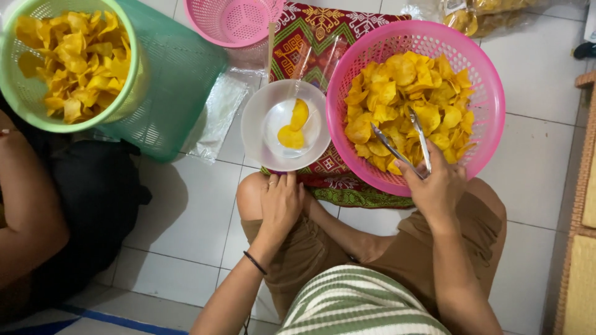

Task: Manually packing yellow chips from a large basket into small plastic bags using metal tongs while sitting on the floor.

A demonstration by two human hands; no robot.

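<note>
**Chips and tongs on a tiled floor**

The floor [186,211] is laid with pale square tiles with thin grey joints. A patterned red and green cloth [323,43] lies on it, and the person sits cross-legged at its near edge, in brown trousers and a green-and-white striped top. At the far right stands woven wicker furniture [583,186], and clear bags of chips [484,15] lie at the top edge. Another person's arm [25,205] shows at the left.

On the cloth sits a large pink basket [490,118] heaped with yellow chips [403,99]. The right hand [437,186] rests at the basket's near rim, closed around the handle end of metal tongs [397,146]. The tongs' two arms stand apart, their tips lying among the chips.

Just left of the basket, touching its side, is a white bowl [261,133] with a clear lining and two chips inside [295,127]. The left hand [280,201] lies flat on the person's left knee, just below the bowl, fingers loosely together, holding nothing; it wears a ring, and a dark band circles the wrist.

A small pink basket [233,22] stands beyond the bowl. At the upper left a green basket [127,93] of chips sits over a teal one [180,80], with a flat clear plastic bag [217,115] beside it.
</note>
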